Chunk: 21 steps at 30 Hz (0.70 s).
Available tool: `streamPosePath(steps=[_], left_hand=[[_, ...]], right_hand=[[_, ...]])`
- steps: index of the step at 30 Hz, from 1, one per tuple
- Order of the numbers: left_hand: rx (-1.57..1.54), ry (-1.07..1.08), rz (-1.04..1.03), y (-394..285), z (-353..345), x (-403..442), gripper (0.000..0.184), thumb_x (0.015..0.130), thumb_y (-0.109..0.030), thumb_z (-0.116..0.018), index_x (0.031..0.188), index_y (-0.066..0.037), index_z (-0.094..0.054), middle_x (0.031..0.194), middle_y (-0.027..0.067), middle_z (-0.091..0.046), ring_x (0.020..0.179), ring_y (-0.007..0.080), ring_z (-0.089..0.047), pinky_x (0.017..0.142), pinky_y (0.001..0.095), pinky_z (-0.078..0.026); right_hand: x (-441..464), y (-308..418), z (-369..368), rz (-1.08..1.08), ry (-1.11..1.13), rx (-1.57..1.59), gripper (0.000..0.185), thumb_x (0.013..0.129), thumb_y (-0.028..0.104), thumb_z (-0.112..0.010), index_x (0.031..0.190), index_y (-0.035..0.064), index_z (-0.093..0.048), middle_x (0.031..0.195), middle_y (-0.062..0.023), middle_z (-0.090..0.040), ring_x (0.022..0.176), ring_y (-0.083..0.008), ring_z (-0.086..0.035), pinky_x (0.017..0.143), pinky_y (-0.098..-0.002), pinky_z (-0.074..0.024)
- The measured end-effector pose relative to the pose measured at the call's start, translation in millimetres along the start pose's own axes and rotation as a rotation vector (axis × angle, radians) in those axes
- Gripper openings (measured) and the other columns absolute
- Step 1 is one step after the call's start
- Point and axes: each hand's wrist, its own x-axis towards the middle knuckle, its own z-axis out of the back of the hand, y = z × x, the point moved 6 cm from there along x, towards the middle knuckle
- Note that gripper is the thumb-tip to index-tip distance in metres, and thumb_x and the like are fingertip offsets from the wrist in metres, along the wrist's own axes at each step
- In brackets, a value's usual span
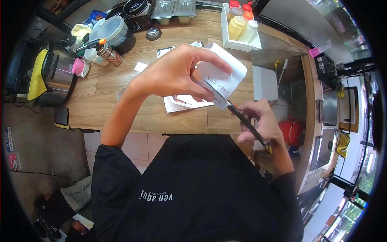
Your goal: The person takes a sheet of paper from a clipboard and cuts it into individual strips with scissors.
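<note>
My left hand (171,74) is raised over the table, thumb and fingers pinching a white slip of paper (231,60) with handwritten words. At the right, my right hand (262,119) holds scissors (250,127) with a dark handle, seen nearly edge-on. Their thin blades lie along the lower part of the slip, at the handwriting; whether they are open or closed is hard to make out. Beneath my left hand, printed sheets (177,105) lie on the wooden table (141,117), partly covered by the hand and slip.
Sauce bottles stand in a white tray (242,45) at the back right. Metal lidded containers (163,10), a large lidded tub (117,34) and a spray can (111,54) are along the back left. A cooker (60,72) sits left. Another person (66,201) shows at lower left.
</note>
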Motion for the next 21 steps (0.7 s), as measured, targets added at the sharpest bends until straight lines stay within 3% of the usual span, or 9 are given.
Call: streamPosePath(steps=[21], left_hand=[[0.003, 0.018, 0.044, 2.9, 4.6, 3.8, 0.058, 0.068, 0.013, -0.078, 0.123, 0.002, -0.063, 0.118, 0.0107, -0.065, 0.104, 0.0177, -0.066, 0.085, 0.0289, -0.061]], right_hand=[[6.3, -0.9, 2.9, 0.038, -0.049, -0.095, 0.054, 0.058, 0.033, -0.096, 0.094, 0.0003, -0.072, 0.054, 0.0030, -0.057, 0.048, -0.0024, -0.051, 0.049, -0.0182, -0.0364]])
